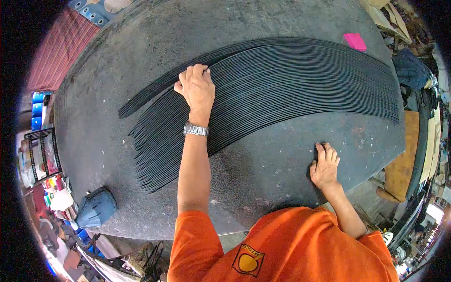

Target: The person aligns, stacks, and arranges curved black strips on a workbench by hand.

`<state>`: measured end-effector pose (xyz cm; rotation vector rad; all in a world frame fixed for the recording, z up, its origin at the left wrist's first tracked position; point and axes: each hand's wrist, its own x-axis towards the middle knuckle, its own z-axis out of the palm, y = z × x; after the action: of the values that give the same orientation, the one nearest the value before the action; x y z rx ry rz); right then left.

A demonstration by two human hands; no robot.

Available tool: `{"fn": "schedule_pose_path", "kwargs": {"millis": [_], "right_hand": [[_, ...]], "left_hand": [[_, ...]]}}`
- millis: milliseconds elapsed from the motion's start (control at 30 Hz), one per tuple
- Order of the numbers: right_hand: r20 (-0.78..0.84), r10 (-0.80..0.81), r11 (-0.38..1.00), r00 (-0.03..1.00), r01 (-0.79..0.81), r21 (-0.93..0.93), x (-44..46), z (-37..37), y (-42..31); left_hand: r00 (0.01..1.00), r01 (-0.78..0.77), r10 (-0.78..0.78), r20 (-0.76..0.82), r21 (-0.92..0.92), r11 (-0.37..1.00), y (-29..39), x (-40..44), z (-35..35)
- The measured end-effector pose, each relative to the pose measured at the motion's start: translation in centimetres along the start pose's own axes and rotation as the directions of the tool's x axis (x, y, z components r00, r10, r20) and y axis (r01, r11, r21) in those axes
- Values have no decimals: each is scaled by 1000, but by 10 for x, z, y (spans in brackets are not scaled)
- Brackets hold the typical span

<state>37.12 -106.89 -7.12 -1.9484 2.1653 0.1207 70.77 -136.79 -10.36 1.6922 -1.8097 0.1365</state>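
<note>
Many thin black strips (282,80) lie side by side in a wide band across the dark table (263,174). Near the band's far edge, toward the left, my left hand (197,87) reaches over with its fingers curled down onto the strips; a metal watch (196,129) is on that wrist. What its fingertips hold, if anything, is hidden. A narrow bundle of strips (150,96) is parted from the rest left of this hand. My right hand (325,164) rests on the bare table below the band, fingers apart and slightly bent, holding nothing.
A pink block (355,42) lies at the back right, beside the band's far edge. A dark blue folded object (97,207) sits at the table's left front edge. Shelving (42,152) stands beyond the left edge, and a brown board (403,157) is beyond the right.
</note>
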Motion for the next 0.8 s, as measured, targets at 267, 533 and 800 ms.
{"fn": "schedule_pose_path", "kwargs": {"millis": [267, 533, 800], "right_hand": [[-12, 10, 1000, 1000, -10, -16, -1, 2, -2], [-33, 20, 1000, 999, -20, -19, -1, 1, -6], [-130, 10, 1000, 991, -7, 23, -6, 5, -3]], "left_hand": [[1000, 14, -14, -3, 30, 999, 0, -1, 1], [1000, 10, -11, 6, 63, 998, 1, -2, -1], [999, -33, 33, 4, 153, 988, 8, -3, -1]]}}
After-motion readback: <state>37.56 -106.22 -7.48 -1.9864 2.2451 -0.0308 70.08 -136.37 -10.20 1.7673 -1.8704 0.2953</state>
